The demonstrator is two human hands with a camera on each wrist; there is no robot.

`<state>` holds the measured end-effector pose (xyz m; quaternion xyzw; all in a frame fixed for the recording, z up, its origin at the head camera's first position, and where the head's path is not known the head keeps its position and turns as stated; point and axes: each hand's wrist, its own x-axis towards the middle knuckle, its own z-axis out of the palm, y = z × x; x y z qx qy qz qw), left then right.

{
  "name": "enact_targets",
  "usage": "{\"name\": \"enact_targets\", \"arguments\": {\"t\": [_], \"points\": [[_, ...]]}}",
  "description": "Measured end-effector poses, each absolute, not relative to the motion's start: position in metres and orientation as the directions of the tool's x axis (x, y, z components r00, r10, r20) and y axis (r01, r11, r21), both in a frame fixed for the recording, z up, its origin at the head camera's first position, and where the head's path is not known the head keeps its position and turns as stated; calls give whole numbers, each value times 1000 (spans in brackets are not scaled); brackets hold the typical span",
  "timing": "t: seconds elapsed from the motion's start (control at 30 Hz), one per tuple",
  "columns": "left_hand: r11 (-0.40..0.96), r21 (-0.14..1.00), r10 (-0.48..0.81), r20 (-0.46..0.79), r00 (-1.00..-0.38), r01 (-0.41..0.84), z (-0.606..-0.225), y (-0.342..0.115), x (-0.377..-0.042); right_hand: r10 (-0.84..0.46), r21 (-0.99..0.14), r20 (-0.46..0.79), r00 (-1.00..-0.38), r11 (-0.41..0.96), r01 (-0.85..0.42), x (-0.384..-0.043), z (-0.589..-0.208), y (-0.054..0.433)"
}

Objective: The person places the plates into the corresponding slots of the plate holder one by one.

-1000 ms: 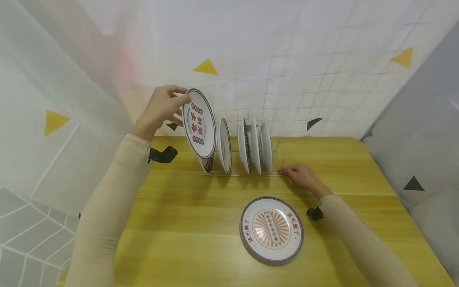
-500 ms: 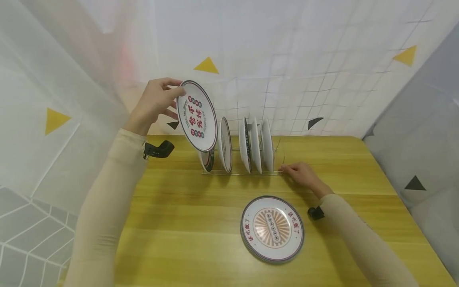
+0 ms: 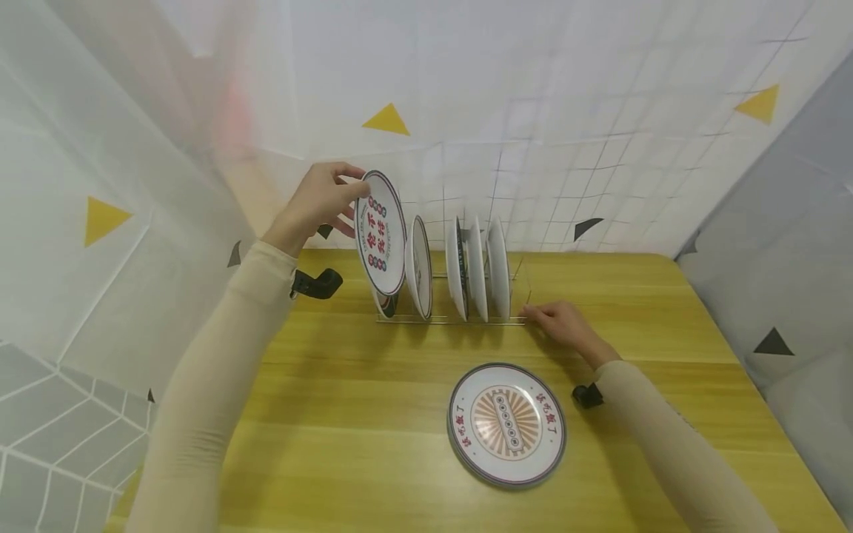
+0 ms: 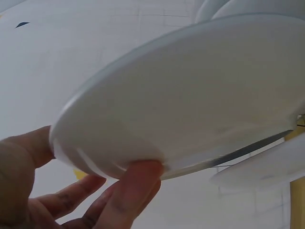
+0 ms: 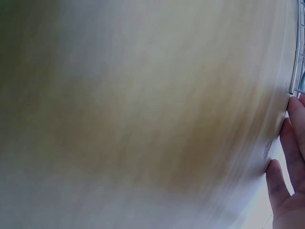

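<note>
My left hand [image 3: 325,196] pinches the upper left rim of a white plate [image 3: 381,233] with red lettering. In the left wrist view, thumb and fingers hold the edge of this plate [image 4: 190,95], its plain underside showing. The plate tilts over the left end of a wire plate rack [image 3: 440,321], in front of a dark-patterned plate [image 3: 388,304]. Whether its lower edge touches the rack is unclear. At the rack's right front corner, the fingertips of my right hand [image 3: 563,326] hold the wire. The right wrist view shows that hand [image 5: 290,152] low against the tabletop.
Beside the held plate stands another upright plate [image 3: 420,268]. Several more plates [image 3: 477,270] fill slots farther right, past a gap. A stack of round plates [image 3: 506,423] lies on the wooden table [image 3: 346,429]. White sheeting [image 3: 466,74] hangs behind.
The left hand first lifted the plate slightly up and left, then brought it down and right, closer to the upright plate beside it. The right hand stays at the rack's corner.
</note>
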<state>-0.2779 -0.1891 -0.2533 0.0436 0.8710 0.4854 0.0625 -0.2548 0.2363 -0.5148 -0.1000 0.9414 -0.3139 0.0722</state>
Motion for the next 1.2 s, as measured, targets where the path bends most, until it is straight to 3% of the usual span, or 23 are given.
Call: {"name": "enact_targets", "arguments": {"t": [0.23, 0.47, 0.77, 1.2], "points": [[561, 827, 155, -136, -979, -26, -274, -169, -282, -232, -599, -63, -971, 786, -149, -256, -514, 239], [740, 671, 192, -149, -970, 43, -297, -145, -285, -226, -598, -66, -972, 789, -142, -257, -516, 243], [814, 580, 169, -191, -967, 28, -315, -124, -287, -230, -603, -50, -972, 783, -154, -254, -517, 242], [802, 596, 121, -223, -967, -37, -321, -123, -291, -238, -603, -62, -969, 783, -154, -254, -516, 240]]}}
